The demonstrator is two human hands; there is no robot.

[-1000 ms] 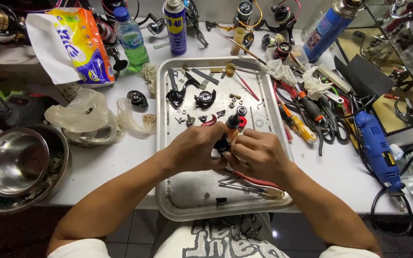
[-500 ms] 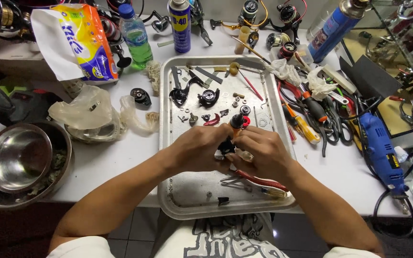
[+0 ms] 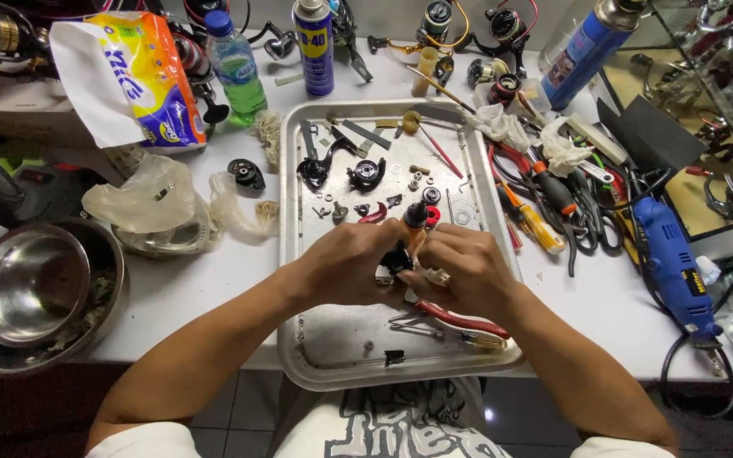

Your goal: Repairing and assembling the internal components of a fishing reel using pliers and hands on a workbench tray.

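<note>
Both my hands meet over the middle of a metal tray (image 3: 324,339). My left hand (image 3: 345,263) grips a small black reel part (image 3: 397,257) from the left. My right hand (image 3: 464,271) closes on the same part and on a screwdriver with a black and orange handle (image 3: 416,219) that stands up from it. Several small black and red reel pieces (image 3: 366,174) and screws lie in the far half of the tray. Red-handled pliers (image 3: 456,318) lie in the tray just under my right hand.
Two nested steel bowls (image 3: 27,288) sit at the left edge. A crumpled plastic bag (image 3: 142,199), a tissue pack (image 3: 129,76), a green bottle (image 3: 235,72) and spray cans (image 3: 314,47) stand behind. Screwdrivers, pliers (image 3: 545,191) and a blue rotary tool (image 3: 672,263) crowd the right.
My hands have stayed together on the part over the tray, with only slight shifts of the fingers. The view has drifted a little.
</note>
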